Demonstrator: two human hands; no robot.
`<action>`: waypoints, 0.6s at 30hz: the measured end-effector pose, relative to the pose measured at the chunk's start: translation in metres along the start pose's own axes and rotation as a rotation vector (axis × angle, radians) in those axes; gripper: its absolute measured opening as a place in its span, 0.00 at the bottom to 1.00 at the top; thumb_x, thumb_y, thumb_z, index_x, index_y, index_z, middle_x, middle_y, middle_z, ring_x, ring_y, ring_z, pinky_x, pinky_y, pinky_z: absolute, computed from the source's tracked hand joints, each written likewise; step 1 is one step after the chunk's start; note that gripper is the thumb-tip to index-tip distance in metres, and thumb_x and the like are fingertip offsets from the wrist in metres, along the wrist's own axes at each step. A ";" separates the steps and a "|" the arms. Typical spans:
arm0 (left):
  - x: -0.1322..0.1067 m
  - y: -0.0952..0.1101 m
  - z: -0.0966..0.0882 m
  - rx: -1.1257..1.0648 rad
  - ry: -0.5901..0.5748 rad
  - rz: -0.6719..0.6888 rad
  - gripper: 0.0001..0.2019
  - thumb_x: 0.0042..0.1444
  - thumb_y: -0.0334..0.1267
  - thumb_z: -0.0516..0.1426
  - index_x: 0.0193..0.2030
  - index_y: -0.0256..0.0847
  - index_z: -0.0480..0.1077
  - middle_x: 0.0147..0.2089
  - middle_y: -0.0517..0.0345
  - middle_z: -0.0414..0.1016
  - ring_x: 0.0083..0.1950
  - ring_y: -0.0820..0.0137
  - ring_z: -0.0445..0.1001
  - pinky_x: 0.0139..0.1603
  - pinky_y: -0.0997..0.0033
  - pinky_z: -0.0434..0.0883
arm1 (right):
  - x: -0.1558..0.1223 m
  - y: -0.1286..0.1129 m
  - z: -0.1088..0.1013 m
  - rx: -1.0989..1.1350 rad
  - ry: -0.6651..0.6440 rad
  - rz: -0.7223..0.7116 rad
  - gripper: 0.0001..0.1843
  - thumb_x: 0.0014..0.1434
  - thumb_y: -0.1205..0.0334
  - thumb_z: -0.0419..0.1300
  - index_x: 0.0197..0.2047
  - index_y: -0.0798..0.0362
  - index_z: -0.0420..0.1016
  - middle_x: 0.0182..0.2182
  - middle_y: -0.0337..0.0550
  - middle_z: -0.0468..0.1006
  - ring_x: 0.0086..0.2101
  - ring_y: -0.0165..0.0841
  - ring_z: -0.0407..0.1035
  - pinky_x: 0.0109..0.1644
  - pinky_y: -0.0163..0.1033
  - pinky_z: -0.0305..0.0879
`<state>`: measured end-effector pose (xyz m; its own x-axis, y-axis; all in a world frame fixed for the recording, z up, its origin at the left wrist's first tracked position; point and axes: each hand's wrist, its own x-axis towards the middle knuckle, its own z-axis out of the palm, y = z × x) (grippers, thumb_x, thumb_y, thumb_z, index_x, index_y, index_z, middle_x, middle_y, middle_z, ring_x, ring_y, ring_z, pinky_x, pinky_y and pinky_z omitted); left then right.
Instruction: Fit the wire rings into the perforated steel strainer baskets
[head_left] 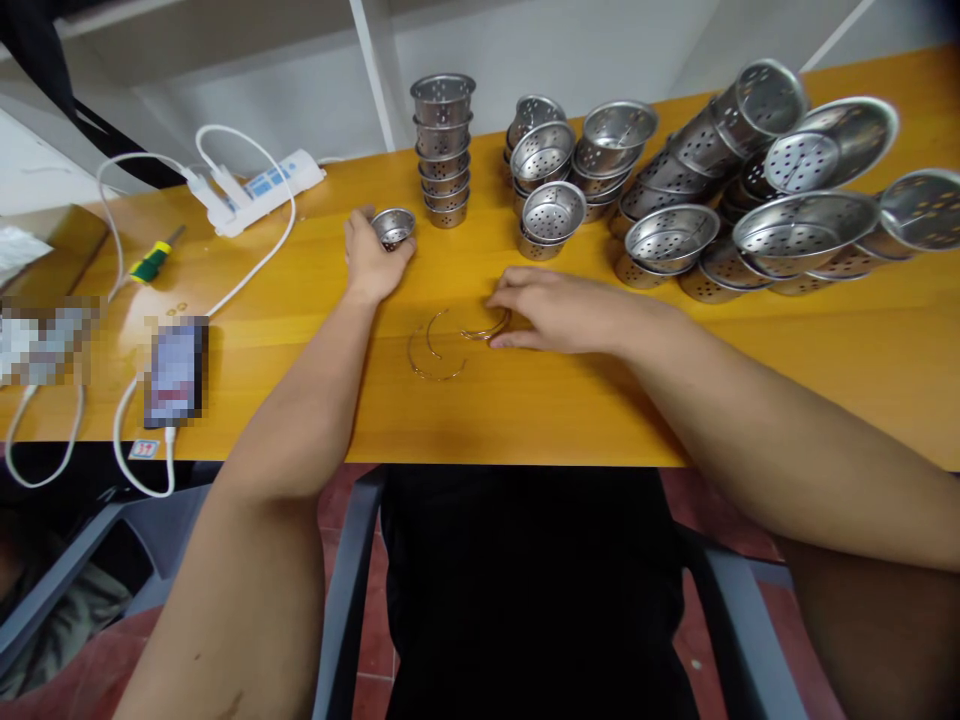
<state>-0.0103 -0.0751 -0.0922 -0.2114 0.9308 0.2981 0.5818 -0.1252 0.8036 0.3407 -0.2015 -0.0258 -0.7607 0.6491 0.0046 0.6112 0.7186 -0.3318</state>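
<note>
Near strip of the table (pixel 825 320) is bare wood btwn the two forearms & off to the right, w/ only flat wire rings (pixel 439 350) mid-way, so a hand slides thru low. Rear is blocked: a tall stack of cups (pixel 443 150) just behind the left hand (pixel 369 262) gripping a small cup (pixel 394 226), then piled strainer baskets (pixel 671 235) across the right rear. Left side has tight gaps only: power strip (pixel 255 190), looping cable (pixel 277 240), screwdriver (pixel 152 263), phone (pixel 176 370).
</note>
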 end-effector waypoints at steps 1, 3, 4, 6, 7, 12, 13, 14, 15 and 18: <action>-0.001 0.001 0.000 -0.002 -0.001 0.000 0.43 0.53 0.25 0.83 0.69 0.46 0.68 0.81 0.39 0.72 0.95 0.39 0.64 1.01 0.37 0.57 | 0.001 -0.004 0.000 0.020 -0.009 0.001 0.18 0.78 0.50 0.73 0.62 0.52 0.90 0.63 0.61 0.85 0.60 0.56 0.82 0.67 0.58 0.77; -0.002 0.002 0.000 -0.014 0.008 0.003 0.43 0.52 0.26 0.84 0.68 0.47 0.69 0.80 0.41 0.73 0.94 0.39 0.66 1.01 0.35 0.58 | 0.003 -0.014 0.000 0.045 -0.017 -0.007 0.09 0.77 0.58 0.72 0.56 0.50 0.90 0.59 0.56 0.86 0.55 0.51 0.82 0.62 0.53 0.76; -0.003 0.002 0.000 -0.018 0.015 0.005 0.43 0.51 0.26 0.84 0.67 0.48 0.69 0.80 0.42 0.74 0.94 0.39 0.67 1.01 0.35 0.58 | 0.004 -0.018 -0.001 0.050 -0.020 -0.013 0.06 0.76 0.61 0.71 0.53 0.50 0.89 0.56 0.54 0.87 0.53 0.48 0.82 0.58 0.51 0.75; -0.004 0.003 -0.001 -0.011 0.026 0.008 0.42 0.51 0.27 0.84 0.66 0.48 0.70 0.79 0.43 0.74 0.92 0.39 0.69 1.00 0.35 0.60 | 0.005 -0.025 -0.005 0.045 -0.037 -0.020 0.04 0.76 0.66 0.69 0.49 0.49 0.87 0.52 0.51 0.87 0.47 0.44 0.80 0.53 0.47 0.72; -0.004 0.003 -0.001 0.000 0.027 0.008 0.42 0.51 0.27 0.84 0.66 0.48 0.70 0.79 0.42 0.74 0.92 0.39 0.69 1.00 0.35 0.61 | 0.005 -0.027 -0.006 0.033 -0.049 -0.018 0.06 0.76 0.67 0.67 0.47 0.49 0.86 0.49 0.51 0.87 0.45 0.43 0.79 0.51 0.46 0.71; -0.006 0.007 -0.003 0.061 0.000 0.015 0.39 0.54 0.29 0.82 0.67 0.47 0.70 0.78 0.41 0.75 0.90 0.39 0.71 0.98 0.35 0.63 | 0.007 -0.039 -0.010 -0.043 -0.101 0.029 0.08 0.73 0.71 0.64 0.44 0.50 0.84 0.47 0.51 0.88 0.41 0.41 0.77 0.44 0.45 0.63; -0.006 0.008 -0.003 0.061 0.000 0.013 0.39 0.54 0.28 0.82 0.67 0.47 0.70 0.77 0.41 0.75 0.91 0.39 0.70 0.99 0.35 0.62 | 0.007 -0.040 -0.008 -0.062 -0.109 0.034 0.08 0.73 0.71 0.64 0.45 0.50 0.84 0.47 0.51 0.88 0.41 0.42 0.77 0.43 0.45 0.61; -0.007 0.009 -0.003 0.058 0.002 0.010 0.39 0.54 0.27 0.82 0.67 0.46 0.70 0.78 0.41 0.75 0.91 0.40 0.70 0.99 0.36 0.62 | 0.008 -0.041 -0.007 -0.084 -0.115 0.033 0.08 0.73 0.71 0.64 0.46 0.50 0.83 0.48 0.52 0.88 0.41 0.42 0.77 0.42 0.45 0.60; -0.007 0.010 -0.003 0.057 0.007 0.006 0.39 0.54 0.26 0.82 0.67 0.46 0.70 0.78 0.41 0.74 0.92 0.39 0.69 0.99 0.36 0.61 | 0.008 -0.041 -0.005 -0.106 -0.118 0.025 0.07 0.74 0.71 0.64 0.47 0.50 0.83 0.49 0.53 0.88 0.41 0.42 0.76 0.42 0.46 0.59; -0.008 0.012 -0.003 0.056 0.015 -0.004 0.39 0.54 0.25 0.82 0.66 0.45 0.70 0.78 0.39 0.74 0.92 0.38 0.69 0.99 0.36 0.61 | 0.007 -0.038 -0.002 -0.111 -0.111 -0.035 0.06 0.74 0.69 0.64 0.49 0.50 0.82 0.50 0.54 0.87 0.41 0.42 0.75 0.42 0.46 0.59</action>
<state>-0.0038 -0.0847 -0.0837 -0.2258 0.9258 0.3030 0.6241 -0.1013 0.7747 0.3120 -0.2237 -0.0116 -0.7974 0.5965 -0.0920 0.6000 0.7671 -0.2271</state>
